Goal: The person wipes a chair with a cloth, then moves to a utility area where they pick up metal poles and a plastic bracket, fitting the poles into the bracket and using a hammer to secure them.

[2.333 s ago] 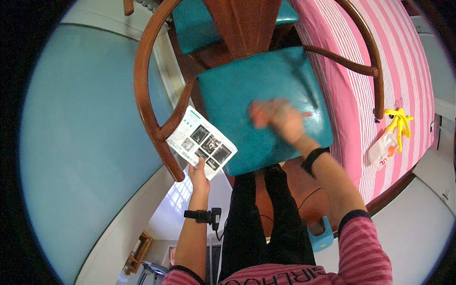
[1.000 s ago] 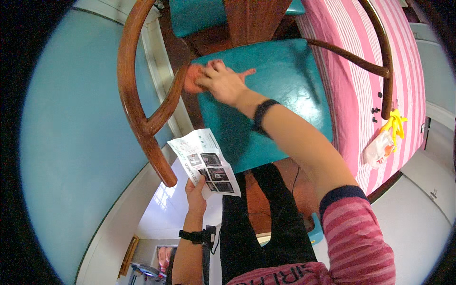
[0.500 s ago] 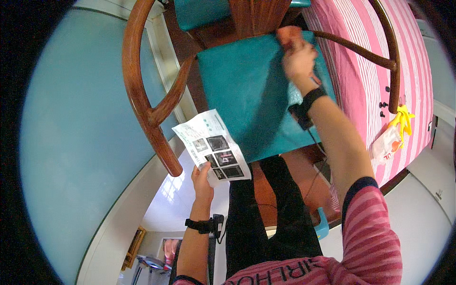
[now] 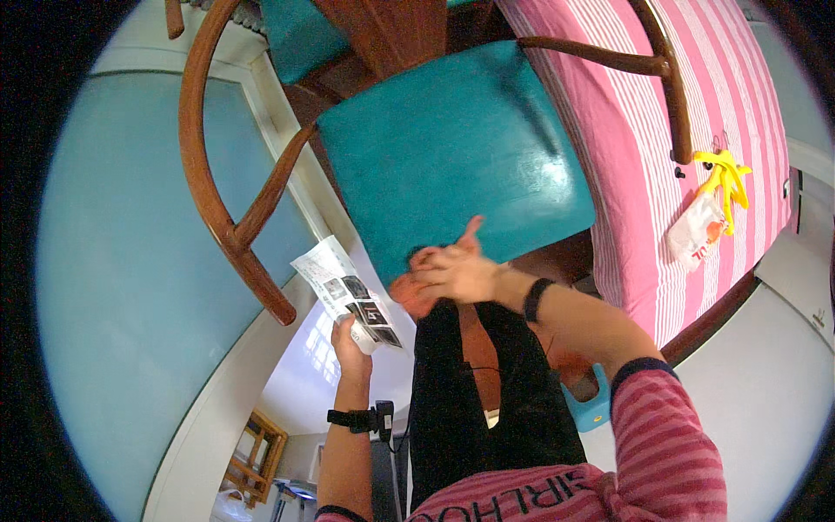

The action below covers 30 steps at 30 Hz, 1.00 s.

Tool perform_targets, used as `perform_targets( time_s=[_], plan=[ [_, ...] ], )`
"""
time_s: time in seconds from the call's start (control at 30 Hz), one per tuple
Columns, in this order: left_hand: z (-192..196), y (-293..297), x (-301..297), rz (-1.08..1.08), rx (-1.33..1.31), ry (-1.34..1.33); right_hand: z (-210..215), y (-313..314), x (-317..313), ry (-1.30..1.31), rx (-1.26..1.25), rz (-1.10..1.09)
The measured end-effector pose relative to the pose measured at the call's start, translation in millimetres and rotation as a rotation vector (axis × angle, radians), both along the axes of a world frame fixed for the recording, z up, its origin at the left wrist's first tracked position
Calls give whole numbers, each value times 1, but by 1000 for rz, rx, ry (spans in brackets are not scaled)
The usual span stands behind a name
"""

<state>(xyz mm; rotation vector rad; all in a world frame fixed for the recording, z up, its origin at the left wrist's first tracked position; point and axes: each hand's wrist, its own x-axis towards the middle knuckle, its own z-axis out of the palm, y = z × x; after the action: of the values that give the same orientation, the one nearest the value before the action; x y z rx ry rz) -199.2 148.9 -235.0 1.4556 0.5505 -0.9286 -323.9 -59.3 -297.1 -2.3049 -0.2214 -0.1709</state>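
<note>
The left hand (image 4: 350, 341) stays clenched on the lower corner of a folded printed leaflet (image 4: 346, 294), thin glossy paper with small dark pictures, fanning up from the fingers; the right hand (image 4: 452, 271) has come back from the far edge of the seat to its near edge, fingers pressed on a bunched orange cloth (image 4: 409, 294), thumb raised. Beyond the fingertips lies the teal seat cushion (image 4: 461, 148), smooth and shiny, framed by the curved wooden chair arm (image 4: 213, 183); farther right, a pink striped bedcover (image 4: 644, 157) bears a yellow toy (image 4: 722, 174) and a white bag (image 4: 694, 230).
</note>
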Motion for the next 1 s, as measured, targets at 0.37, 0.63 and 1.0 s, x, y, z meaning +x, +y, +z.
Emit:
perform_targets(
  time_s=[0.37, 0.63, 1.0],
  plan=[
    [20, -17, 0, -32, -70, 1, 40, -130, -11, 265, -506, -1163],
    [37, -27, -1, -60, -116, -18, 66, 51, -56, 207, -383, -357],
    [19, -8, 1, -621, 677, -746, 100, -41, -84, 323, -327, -1223]
  ],
)
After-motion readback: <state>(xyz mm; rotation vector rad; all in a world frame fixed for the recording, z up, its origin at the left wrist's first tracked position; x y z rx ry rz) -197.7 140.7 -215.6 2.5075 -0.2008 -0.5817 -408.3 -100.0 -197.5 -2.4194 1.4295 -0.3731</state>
